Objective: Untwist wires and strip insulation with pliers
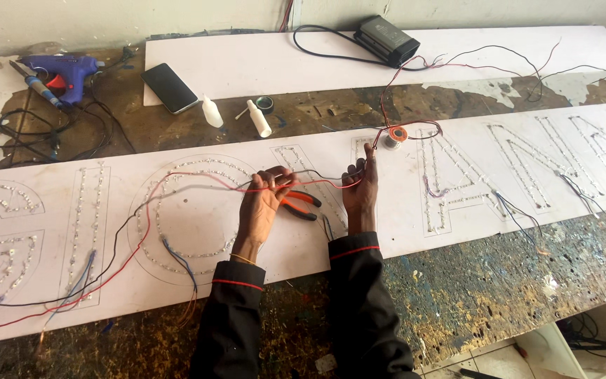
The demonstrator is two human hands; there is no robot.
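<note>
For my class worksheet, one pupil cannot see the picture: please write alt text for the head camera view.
Two hands in black sleeves stretch thin red and black wires between them, left hand and right hand, above a long white sign board with letter outlines studded with small lights. Orange-handled pliers lie under the hands; a purple glue gun and a black phone rest behind.
</note>
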